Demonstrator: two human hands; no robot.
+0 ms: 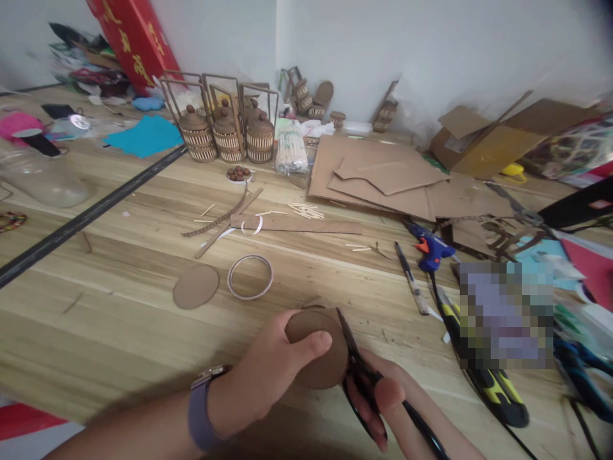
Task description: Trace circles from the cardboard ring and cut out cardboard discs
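My left hand [282, 358] is closed on a round piece of brown cardboard [318, 364], thumb lying across its face. In my right hand [383, 390] is a pair of black scissors [357, 364], its blades at the right edge of the disc. A small corner of card sticks out past the disc's curve beside the blades. Farther off lie another cardboard disc [196, 287] and a roll of tape [249, 277], both flat on the wooden table [129, 345].
Cardboard sheets [383, 166] are stacked at the back. Miniature lidded baskets [198, 131] stand in a group behind. On the right are a blue glue gun [433, 246], a utility knife [502, 396] and a pen-like cutter [410, 278]. Short sticks [306, 211] and a cardboard strip [297, 223] lie mid-table.
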